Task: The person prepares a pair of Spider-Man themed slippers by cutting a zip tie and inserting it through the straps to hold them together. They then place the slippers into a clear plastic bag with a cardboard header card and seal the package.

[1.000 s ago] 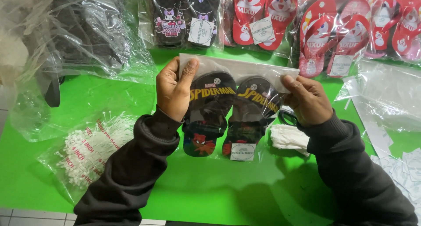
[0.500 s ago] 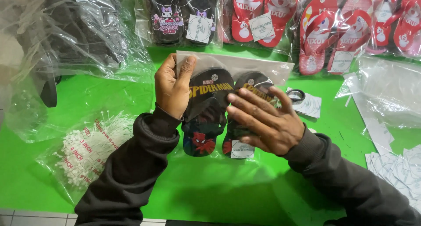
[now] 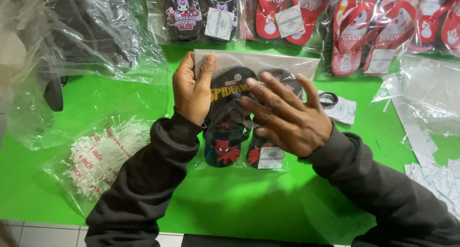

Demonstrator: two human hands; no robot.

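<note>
Green table (image 3: 239,208) lies nearest, with a bag of white plastic tag pins (image 3: 103,156) at its left. Mid-table, the left hand (image 3: 191,91) pinches the top edge of a clear bag of black sandals (image 3: 230,127); the right hand (image 3: 287,115) presses flat on it, fingers spread. Red sandals (image 3: 354,31) lie beyond.

- The right hand (image 3: 292,120), which a second ago gripped the right edge of the bagged pair of black flip-flops (image 3: 230,132), now lies flat across the bag's middle, fingers (image 3: 273,91) spread toward the upper left of the frame.
- With that hand moved over, the small black ring (image 3: 328,99) and the white paper slips (image 3: 342,110) under it show at centre right.
- The white bundle seen below the right hand a second ago is out of sight.
</note>
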